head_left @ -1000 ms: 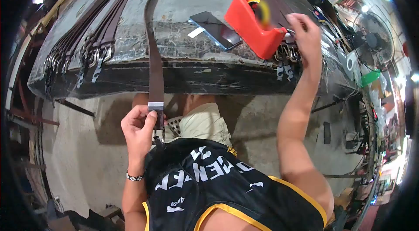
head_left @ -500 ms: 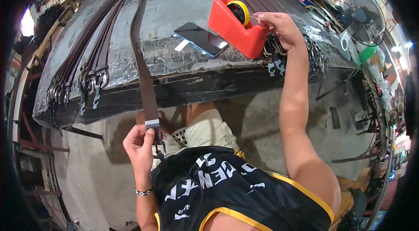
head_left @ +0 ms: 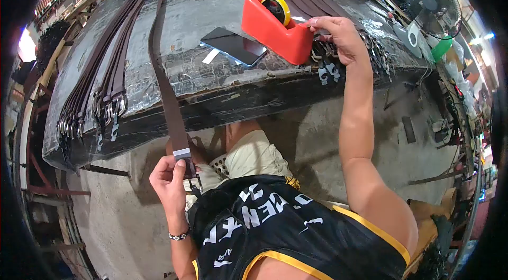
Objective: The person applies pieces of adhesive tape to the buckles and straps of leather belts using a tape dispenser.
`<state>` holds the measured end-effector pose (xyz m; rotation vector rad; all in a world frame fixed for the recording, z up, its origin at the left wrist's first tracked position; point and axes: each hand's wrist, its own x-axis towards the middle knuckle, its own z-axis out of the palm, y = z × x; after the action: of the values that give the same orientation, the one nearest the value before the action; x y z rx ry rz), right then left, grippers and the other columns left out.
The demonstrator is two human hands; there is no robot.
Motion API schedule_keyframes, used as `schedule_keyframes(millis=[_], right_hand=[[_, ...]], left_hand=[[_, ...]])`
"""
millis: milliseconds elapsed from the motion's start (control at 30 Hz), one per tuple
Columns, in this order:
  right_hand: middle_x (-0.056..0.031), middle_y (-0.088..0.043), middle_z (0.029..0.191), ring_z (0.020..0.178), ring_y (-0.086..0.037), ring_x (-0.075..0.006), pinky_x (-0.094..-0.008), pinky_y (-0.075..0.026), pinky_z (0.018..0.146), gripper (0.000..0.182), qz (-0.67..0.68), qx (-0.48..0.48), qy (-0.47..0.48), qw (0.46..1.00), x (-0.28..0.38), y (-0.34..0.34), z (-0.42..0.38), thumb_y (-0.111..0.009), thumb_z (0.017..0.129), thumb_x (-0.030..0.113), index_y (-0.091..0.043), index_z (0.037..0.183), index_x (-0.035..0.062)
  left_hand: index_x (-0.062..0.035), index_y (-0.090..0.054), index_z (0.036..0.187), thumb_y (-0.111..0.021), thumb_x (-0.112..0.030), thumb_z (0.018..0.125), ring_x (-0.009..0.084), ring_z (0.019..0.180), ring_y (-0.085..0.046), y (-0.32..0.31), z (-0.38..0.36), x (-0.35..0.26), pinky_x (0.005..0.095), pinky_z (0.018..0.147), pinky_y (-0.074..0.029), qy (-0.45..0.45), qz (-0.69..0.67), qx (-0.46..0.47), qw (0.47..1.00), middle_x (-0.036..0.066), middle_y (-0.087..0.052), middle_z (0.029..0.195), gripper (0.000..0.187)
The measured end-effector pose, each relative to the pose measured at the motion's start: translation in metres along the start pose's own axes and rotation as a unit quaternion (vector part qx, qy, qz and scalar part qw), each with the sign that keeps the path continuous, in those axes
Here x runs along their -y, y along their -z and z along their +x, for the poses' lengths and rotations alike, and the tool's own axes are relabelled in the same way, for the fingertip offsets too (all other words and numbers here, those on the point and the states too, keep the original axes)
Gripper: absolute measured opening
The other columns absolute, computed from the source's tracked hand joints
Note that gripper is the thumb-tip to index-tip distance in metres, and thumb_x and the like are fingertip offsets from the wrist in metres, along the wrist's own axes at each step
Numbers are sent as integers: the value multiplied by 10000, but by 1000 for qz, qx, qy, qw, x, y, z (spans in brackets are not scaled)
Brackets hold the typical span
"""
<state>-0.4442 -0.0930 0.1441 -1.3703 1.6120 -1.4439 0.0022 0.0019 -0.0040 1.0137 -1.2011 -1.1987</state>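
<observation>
**Belt end pinched low, tape drawn at the dispenser**

The left hand (head_left: 170, 180) is closed on the belt (head_left: 161, 76), thumb and fingers pinching it right at the buckle end, where a pale strip (head_left: 181, 152) wraps the strap just above the grip. From that pinch the belt rises to the table (head_left: 222, 92) edge, bends over it and runs flat away across the wrapped top. Below the grip the metal buckle (head_left: 193, 185) hangs against the person's lap.

The right hand (head_left: 337, 38) is up on the table, fingertips pressed together at the front lip of the red dispenser (head_left: 272, 29). They look to be pinching a tape end, though the tape itself is too thin and clear to make out. Behind that hand lies a bunch of buckles (head_left: 325, 63) at the table edge. To the far side of the dispenser from the hand lies a phone (head_left: 233, 46).

More belts (head_left: 106, 76) lie in a row beyond the left grip, their buckles at the edge.

The belt looks limp along its length yet firm across its width, light, with a smooth face that could slide through loose fingers. The buckle end is the heavy part, so a hold just above the buckle, as now, should steady it best.
</observation>
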Motion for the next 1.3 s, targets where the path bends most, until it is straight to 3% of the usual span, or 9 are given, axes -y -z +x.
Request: schedule_keyframes(millis=[100,267,500,533,633,700,867,1133,1300], right_hand=[[3,-742,909,864,-621,-111,-297,-445,790,180,47,-20,-12,999,1,-8,-10,-696,881,238,-779,871,78],[14,-718,867,898,-638,-97,-309,-453,799,153,22,-63,21,998,-16,-16,-10,-680,883,253,-749,845,121],[-19,-688,768,772,-585,-109,-292,-411,725,198,99,-186,-4,977,-9,-47,-20,-668,845,174,-730,744,16],[-25,-678,764,766,-582,-119,-278,-413,734,204,107,-194,9,975,-2,-51,-25,-671,847,177,-722,740,12],[-35,-683,772,766,-587,-130,-274,-418,745,207,110,-199,8,974,-6,-52,-24,-664,860,180,-728,753,14],[-24,-710,862,875,-626,-149,-352,-431,808,180,101,-174,7,979,-15,-46,-20,-682,838,253,-736,800,85],[-27,-724,878,874,-646,-141,-343,-425,818,194,74,-173,5,982,-21,-43,-16,-678,854,260,-739,835,77],[-11,-694,833,817,-610,-136,-338,-420,822,146,122,-171,8,978,-24,-45,-15,-694,828,222,-715,778,86],[-29,-654,802,809,-551,-127,-292,-390,811,136,169,-192,-9,967,-23,-46,-12,-707,772,149,-706,728,20]], left_hand=[[56,-651,970,-618,-39,994,140,701,-686,4,1,3,279,689,-573,5,-12,16,1000,93,-715,848,103],[18,-616,894,-606,-61,992,139,665,-674,-1,1,3,266,640,-548,-5,11,1,1000,67,-683,782,126],[39,-648,947,-621,-38,985,133,700,-681,1,1,4,264,680,-552,-3,-11,15,1000,87,-714,829,90],[16,-621,899,-614,-68,984,143,675,-682,-3,2,4,269,641,-547,-12,11,6,1000,61,-684,785,119],[20,-628,908,-620,-67,982,144,673,-681,-7,0,-2,271,650,-549,3,-14,6,1000,62,-687,789,114],[23,-634,917,-620,-61,980,139,678,-677,-5,1,1,270,655,-550,2,-16,12,1000,62,-691,799,106],[61,-653,991,-593,-23,985,174,719,-708,-3,2,-1,293,678,-568,-1,-22,28,999,131,-734,854,103],[59,-646,978,-600,-24,985,176,717,-714,-1,3,3,294,675,-573,1,-20,28,999,132,-731,846,96],[57,-642,970,-605,-26,985,176,722,-712,0,3,3,296,692,-577,4,-17,31,999,130,-730,843,92]])
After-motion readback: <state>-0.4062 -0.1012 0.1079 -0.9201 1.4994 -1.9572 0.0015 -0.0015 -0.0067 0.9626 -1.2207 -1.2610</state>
